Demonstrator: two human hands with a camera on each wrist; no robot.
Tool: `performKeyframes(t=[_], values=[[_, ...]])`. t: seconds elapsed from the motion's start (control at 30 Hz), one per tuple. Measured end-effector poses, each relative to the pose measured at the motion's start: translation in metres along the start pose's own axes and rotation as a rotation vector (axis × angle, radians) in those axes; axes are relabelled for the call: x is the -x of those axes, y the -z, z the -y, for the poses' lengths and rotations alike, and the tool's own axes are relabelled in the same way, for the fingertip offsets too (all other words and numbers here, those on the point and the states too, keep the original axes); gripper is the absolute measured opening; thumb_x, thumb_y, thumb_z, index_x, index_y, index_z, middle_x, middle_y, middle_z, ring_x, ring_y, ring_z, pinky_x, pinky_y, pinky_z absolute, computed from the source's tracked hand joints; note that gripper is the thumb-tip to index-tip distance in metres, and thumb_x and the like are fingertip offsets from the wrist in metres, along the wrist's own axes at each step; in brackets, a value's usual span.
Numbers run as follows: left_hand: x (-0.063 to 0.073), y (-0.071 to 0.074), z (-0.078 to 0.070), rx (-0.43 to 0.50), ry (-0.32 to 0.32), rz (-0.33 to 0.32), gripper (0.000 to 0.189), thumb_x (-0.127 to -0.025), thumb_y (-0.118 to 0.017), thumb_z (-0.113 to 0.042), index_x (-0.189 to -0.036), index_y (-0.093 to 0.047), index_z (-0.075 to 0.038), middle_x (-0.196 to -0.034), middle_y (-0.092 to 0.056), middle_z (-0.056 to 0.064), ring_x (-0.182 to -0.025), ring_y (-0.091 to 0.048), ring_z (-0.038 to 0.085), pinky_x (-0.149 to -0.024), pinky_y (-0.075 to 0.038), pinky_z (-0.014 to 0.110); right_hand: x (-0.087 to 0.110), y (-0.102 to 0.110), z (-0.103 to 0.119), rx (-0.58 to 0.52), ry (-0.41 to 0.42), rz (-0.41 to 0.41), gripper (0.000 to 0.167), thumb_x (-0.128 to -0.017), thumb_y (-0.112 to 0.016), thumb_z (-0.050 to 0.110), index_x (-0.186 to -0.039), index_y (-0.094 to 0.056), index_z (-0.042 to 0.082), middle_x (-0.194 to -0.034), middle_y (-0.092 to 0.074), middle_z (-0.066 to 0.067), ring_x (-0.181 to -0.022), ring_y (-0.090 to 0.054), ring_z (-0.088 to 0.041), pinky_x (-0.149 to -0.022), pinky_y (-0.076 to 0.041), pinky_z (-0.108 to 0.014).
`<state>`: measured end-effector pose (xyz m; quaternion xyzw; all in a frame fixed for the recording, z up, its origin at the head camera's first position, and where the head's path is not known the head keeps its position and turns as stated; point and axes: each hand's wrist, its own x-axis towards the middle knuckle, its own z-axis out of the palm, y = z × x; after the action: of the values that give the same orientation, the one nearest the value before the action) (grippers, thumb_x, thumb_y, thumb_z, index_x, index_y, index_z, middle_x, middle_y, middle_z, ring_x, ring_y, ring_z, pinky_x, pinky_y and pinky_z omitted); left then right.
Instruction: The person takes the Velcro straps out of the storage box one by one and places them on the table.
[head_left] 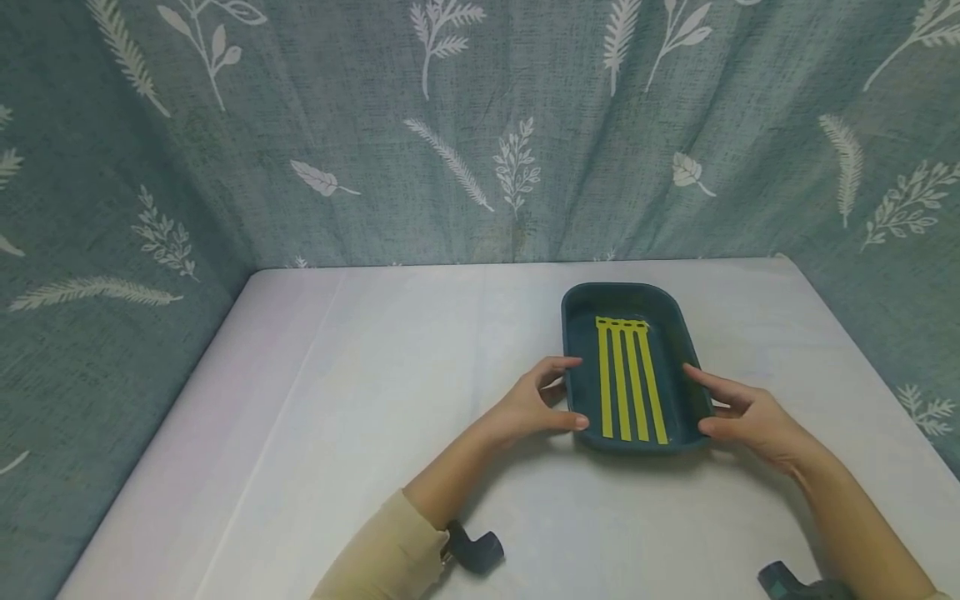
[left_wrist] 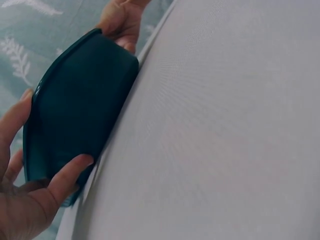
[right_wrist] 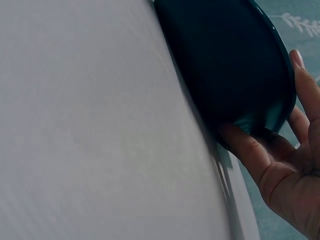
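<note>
A dark teal rectangular tray (head_left: pixel 622 302) is at the right of the white table, its long sides running away from me. Inside it lie several long yellow straps (head_left: pixel 620 383), side by side and joined by a strip with small holes at the far end. My left hand (head_left: pixel 534 407) grips the tray's left side near the front corner, thumb and fingers spread along the rim. On the opposite side, my right hand (head_left: pixel 753 427) holds the front right corner the same way. Both wrist views show the tray's outer wall (left_wrist: pixel 82 107) between thumb and fingers, close over the table.
The white tabletop (head_left: pixel 360 400) stretches to the left of the tray. Teal curtains (head_left: pixel 465 150) with white leaf prints hang behind the table and along both sides. A dark wrist device (head_left: pixel 480 552) sticks out by the left sleeve, another (head_left: pixel 795 583) by the right forearm.
</note>
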<state>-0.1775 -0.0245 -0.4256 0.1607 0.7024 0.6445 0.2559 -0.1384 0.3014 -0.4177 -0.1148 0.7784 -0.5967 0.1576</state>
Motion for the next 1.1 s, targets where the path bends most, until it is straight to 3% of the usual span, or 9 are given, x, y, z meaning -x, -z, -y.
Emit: performKeyframes(t=[0.5, 0.57, 0.7, 0.77, 0.97, 1.1], values=[[0.013, 0.017, 0.001, -0.017, 0.019, -0.026, 0.080, -0.074, -0.079, -0.005, -0.142, -0.040, -0.022, -0.153, -0.027, 0.006, -0.139, -0.031, 0.032, -0.105, -0.037, 0.042, -0.011, -0.019, 0.003, -0.009, 0.000, 0.011, 0.071, -0.085, -0.066, 0.003, -0.146, -0.030, 0.001, -0.151, -0.016, -0.032, -0.107, -0.057, 0.000, -0.082, -0.052, -0.023], [0.014, 0.019, 0.001, -0.016, 0.024, -0.028, 0.080, -0.073, -0.079, -0.005, -0.142, -0.040, -0.022, -0.153, -0.027, 0.005, -0.139, -0.031, 0.031, -0.105, -0.037, 0.042, -0.013, -0.021, 0.005, 0.008, -0.004, 0.009, 0.072, -0.085, -0.067, 0.004, -0.146, -0.030, 0.001, -0.151, -0.017, -0.032, -0.112, -0.057, -0.009, -0.082, -0.051, -0.022], [0.018, 0.024, 0.002, -0.025, 0.023, -0.030, 0.079, -0.074, -0.079, -0.006, -0.141, -0.041, -0.022, -0.153, -0.027, 0.007, -0.138, -0.032, 0.032, -0.105, -0.038, 0.042, -0.015, -0.026, 0.008, 0.023, -0.016, 0.008, 0.074, -0.084, -0.069, 0.006, -0.147, -0.030, 0.002, -0.151, -0.018, -0.031, -0.122, -0.049, -0.039, -0.083, -0.050, -0.021], [0.020, 0.026, 0.002, -0.029, 0.026, -0.035, 0.079, -0.074, -0.080, -0.007, -0.141, -0.042, -0.023, -0.152, -0.028, 0.008, -0.138, -0.033, 0.032, -0.105, -0.038, 0.042, -0.016, -0.028, 0.009, 0.013, -0.017, 0.013, 0.074, -0.084, -0.069, 0.006, -0.147, -0.030, 0.002, -0.151, -0.018, -0.030, -0.124, -0.044, -0.045, -0.084, -0.049, -0.021], [0.026, 0.034, 0.003, -0.042, 0.032, -0.043, 0.079, -0.074, -0.080, -0.008, -0.141, -0.041, -0.022, -0.152, -0.028, 0.012, -0.138, -0.033, 0.034, -0.105, -0.037, 0.044, -0.019, -0.035, 0.010, -0.074, 0.006, 0.042, 0.073, -0.084, -0.067, 0.001, -0.146, -0.029, -0.001, -0.151, -0.018, -0.031, -0.111, -0.059, -0.009, -0.083, -0.051, -0.022], [0.030, 0.039, 0.004, -0.047, 0.033, -0.042, 0.078, -0.074, -0.080, -0.009, -0.141, -0.041, -0.022, -0.152, -0.028, 0.012, -0.137, -0.033, 0.034, -0.104, -0.038, 0.043, -0.021, -0.041, 0.010, -0.099, 0.005, 0.045, 0.074, -0.084, -0.067, 0.001, -0.146, -0.028, -0.001, -0.151, -0.017, -0.031, -0.107, -0.060, -0.003, -0.083, -0.051, -0.022]])
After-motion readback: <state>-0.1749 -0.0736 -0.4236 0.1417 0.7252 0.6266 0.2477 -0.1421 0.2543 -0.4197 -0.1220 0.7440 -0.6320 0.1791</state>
